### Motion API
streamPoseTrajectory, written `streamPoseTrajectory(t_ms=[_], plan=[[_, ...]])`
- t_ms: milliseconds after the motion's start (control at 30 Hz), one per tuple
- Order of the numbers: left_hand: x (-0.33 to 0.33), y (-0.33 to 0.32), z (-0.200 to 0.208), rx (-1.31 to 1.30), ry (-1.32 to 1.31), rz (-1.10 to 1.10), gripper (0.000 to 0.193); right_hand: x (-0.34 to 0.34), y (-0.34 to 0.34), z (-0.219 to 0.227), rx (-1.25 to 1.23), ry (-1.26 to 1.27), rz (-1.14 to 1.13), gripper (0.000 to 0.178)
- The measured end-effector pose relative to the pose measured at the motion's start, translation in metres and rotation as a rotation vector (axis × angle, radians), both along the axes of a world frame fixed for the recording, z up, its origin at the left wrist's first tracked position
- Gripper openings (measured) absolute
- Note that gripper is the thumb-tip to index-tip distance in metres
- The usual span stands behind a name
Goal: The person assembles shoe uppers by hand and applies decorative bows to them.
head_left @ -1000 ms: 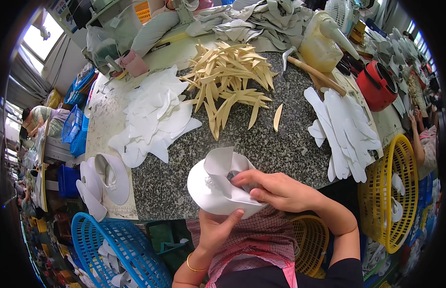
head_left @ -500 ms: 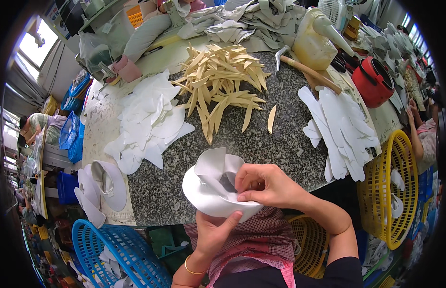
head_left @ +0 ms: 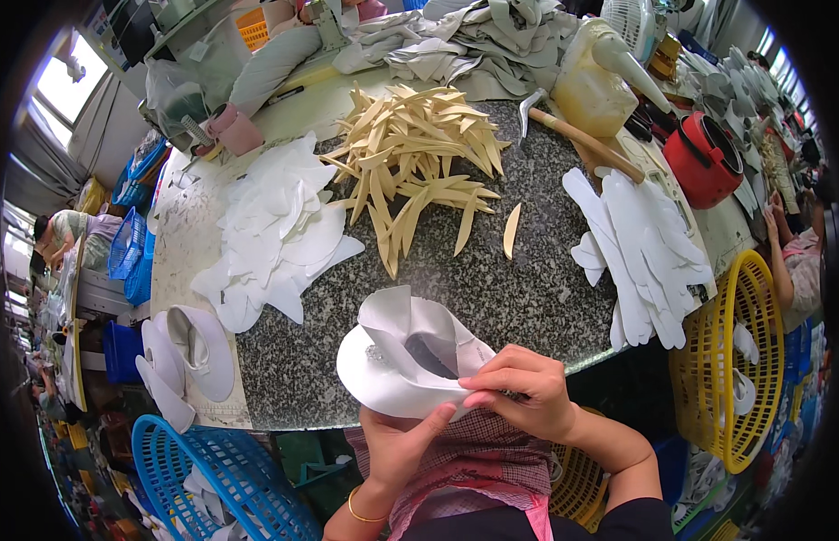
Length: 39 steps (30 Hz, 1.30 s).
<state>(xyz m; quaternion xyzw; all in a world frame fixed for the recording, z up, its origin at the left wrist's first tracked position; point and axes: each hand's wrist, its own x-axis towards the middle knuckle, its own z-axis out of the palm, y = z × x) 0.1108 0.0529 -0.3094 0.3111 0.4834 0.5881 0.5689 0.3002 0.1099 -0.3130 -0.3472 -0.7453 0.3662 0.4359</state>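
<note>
Over the near edge of the stone slab (head_left: pixel 519 302), a white shoe upper (head_left: pixel 397 388) is held up, opening facing upward. The left hand (head_left: pixel 397 442) grips it from below, thumb against its near side; the right hand (head_left: pixel 528 392) pinches its rim between thumb and fingers. Beyond lie white cut-outs (head_left: pixel 280 234) leftward, white strips (head_left: pixel 640 261) rightward, and tan strips (head_left: pixel 424 144) heaped between. Farther back are a hammer (head_left: pixel 589 144), then a jug (head_left: pixel 589 86) and grey pieces (head_left: pixel 483 41).

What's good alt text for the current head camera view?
A person's left hand holds a curved white piece, probably a shoe upper, from below while the right hand pinches its edge. Beyond, a heap of cream strips lies on a speckled slab, with flat white pieces at both sides.
</note>
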Motion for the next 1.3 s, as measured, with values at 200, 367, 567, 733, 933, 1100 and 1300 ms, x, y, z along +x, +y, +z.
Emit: streamPoseTrajectory(t_ms=[200, 367, 567, 733, 933, 1100, 1300], plan=[[0.000, -0.007, -0.010, -0.009, 0.064, 0.003, 0.063, 0.003, 0.001, 0.007, -0.087, -0.033, 0.027, 0.023], [0.001, -0.010, -0.009, 0.005, 0.045, 0.004, 0.057, 0.004, 0.000, 0.002, -0.069, -0.014, 0.034, 0.024], [0.001, -0.014, -0.011, -0.035, -0.011, 0.034, 0.059, 0.008, 0.000, -0.011, 0.043, 0.075, 0.003, 0.022], [0.002, -0.013, -0.011, -0.010, -0.019, 0.061, 0.064, 0.007, 0.003, -0.010, 0.078, 0.035, 0.024, 0.020], [0.003, -0.011, -0.010, 0.003, 0.029, 0.073, 0.054, 0.005, 0.009, 0.000, -0.019, -0.024, 0.118, 0.016], [-0.001, -0.010, -0.010, 0.021, 0.107, 0.039, 0.052, 0.004, 0.014, 0.003, -0.037, -0.108, 0.211, 0.015], [0.004, -0.006, -0.008, 0.050, 0.075, 0.030, 0.051, 0.000, -0.003, 0.003, -0.105, 0.080, 0.030, 0.020]])
